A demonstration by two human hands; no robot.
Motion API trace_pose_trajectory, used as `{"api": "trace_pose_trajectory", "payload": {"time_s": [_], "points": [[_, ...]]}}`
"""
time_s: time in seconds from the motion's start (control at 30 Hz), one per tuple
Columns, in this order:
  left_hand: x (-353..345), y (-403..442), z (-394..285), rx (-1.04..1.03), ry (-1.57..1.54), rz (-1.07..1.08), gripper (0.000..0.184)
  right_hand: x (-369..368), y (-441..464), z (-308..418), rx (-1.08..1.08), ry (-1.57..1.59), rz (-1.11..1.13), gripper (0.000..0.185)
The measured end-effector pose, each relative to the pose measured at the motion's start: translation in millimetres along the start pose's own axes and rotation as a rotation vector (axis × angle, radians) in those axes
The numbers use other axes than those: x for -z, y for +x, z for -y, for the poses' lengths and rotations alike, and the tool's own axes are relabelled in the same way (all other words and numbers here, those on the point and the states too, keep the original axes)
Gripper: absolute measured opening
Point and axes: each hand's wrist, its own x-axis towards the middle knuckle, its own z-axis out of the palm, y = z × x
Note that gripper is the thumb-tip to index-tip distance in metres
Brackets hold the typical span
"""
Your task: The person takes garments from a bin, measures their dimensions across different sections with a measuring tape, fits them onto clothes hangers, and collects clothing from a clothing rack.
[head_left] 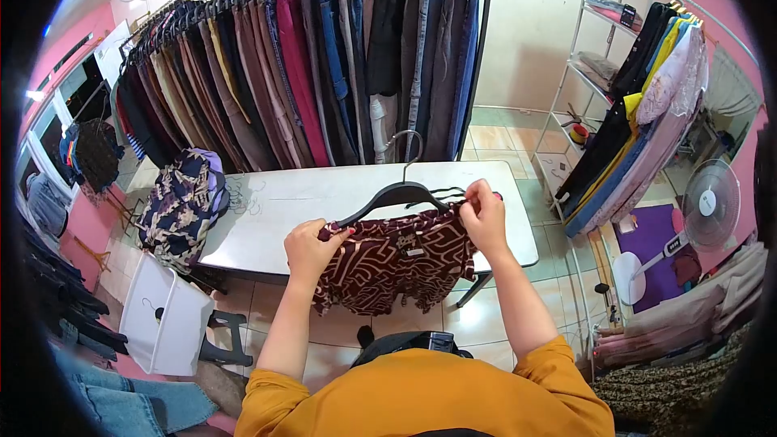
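A dark maroon garment with a cream line pattern (392,263) hangs in front of me at the near edge of the white table. Along its top edge lies a black hanger (396,194) with its metal hook pointing up. My left hand (312,249) is closed on the garment's left top corner, by the hanger's left end. At the right end, my right hand (484,214) pinches the garment's top corner, with thin dark straps beside the fingers. A small tag shows near the waist.
The white table (299,186) bears a heap of patterned clothes (182,202) at its left end. Behind it stands a long rack of trousers (307,73). A white bin (166,316) is at the lower left; a metal shelf (566,73) and a fan (704,202) are on the right.
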Motion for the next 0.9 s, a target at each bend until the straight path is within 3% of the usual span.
{"api": "trace_pose_trajectory", "payload": {"time_s": [0.07,0.13,0.2,0.27,0.33,0.37,0.4,0.47,0.53,0.6,0.77,0.8,0.87,0.9], "points": [[3,2,5,0.056,-0.027,0.025,0.053,7,-2,17,0.084,0.246,0.293,0.019],[9,6,12,0.105,-0.065,0.058,0.056,20,4,20,0.002,0.145,0.438,0.025],[13,12,18,0.112,-0.133,0.088,0.056,16,14,11,0.617,-0.349,-0.044,0.038],[19,18,19,0.106,-0.158,0.132,0.048,9,10,11,0.604,-0.329,0.035,0.033],[20,25,22,-0.054,-0.156,0.117,0.037,-3,7,-3,0.250,-0.137,0.390,0.023],[22,28,24,-0.111,-0.123,0.128,0.024,-5,7,-8,0.217,-0.122,0.364,0.019],[23,32,22,-0.108,-0.120,0.124,0.024,-6,7,-6,0.220,-0.119,0.367,0.019],[23,35,12,-0.336,0.171,-0.268,0.022,-6,5,-1,0.229,-0.125,0.213,0.018],[18,30,12,-0.296,0.228,-0.277,0.023,-10,1,-1,0.282,-0.158,0.188,0.018],[16,23,15,0.038,0.100,-0.007,0.019,-14,-3,-3,0.373,-0.215,0.174,0.018],[17,21,4,0.052,-0.084,-0.044,0.014,-23,-13,-4,0.415,-0.253,0.259,0.020],[16,19,6,0.117,-0.258,0.047,0.018,-24,-13,-4,0.409,-0.253,0.262,0.020],[12,13,11,0.189,-0.434,0.142,0.022,-24,-10,-4,0.305,-0.249,0.124,0.019],[10,8,17,0.108,-0.451,0.050,0.031,-22,-8,-8,0.291,-0.234,0.079,0.020]]}}
